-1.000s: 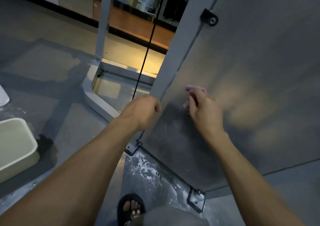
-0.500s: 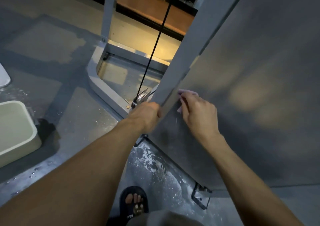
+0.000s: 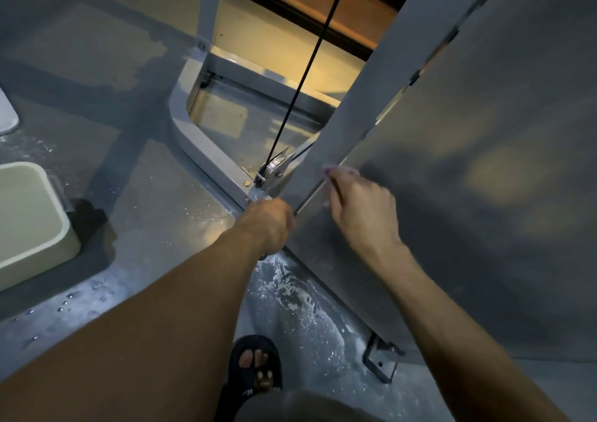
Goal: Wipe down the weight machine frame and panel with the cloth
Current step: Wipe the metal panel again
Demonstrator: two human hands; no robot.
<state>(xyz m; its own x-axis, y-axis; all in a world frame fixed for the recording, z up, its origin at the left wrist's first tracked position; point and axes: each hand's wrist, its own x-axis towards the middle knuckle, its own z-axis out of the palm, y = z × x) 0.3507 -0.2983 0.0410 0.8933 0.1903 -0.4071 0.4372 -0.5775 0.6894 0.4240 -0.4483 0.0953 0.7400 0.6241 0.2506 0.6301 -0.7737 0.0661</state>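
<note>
The weight machine's grey side panel (image 3: pixel 468 179) fills the right of the view, bordered on its left by a slanted grey frame post (image 3: pixel 361 98). My right hand (image 3: pixel 361 208) holds a small pale pink cloth (image 3: pixel 339 171) against the panel next to the post's edge; only the cloth's top shows past my fingers. My left hand (image 3: pixel 268 224) is curled round the lower part of the post, near its foot. A black cable (image 3: pixel 307 76) runs down to a metal pulley (image 3: pixel 274 166) just above that hand.
The machine's light grey base rail (image 3: pixel 206 150) curves across the floor. A cream tub (image 3: pixel 29 221) stands at the left. Wet, soapy streaks (image 3: pixel 300 295) cover the floor by the panel's lower edge and its bracket (image 3: pixel 381 360). My sandalled foot (image 3: pixel 255 366) stands below.
Both hands have slid down the post and panel towards the base. The camera has tilted down with them, bringing the pulley and base rail into view.
</note>
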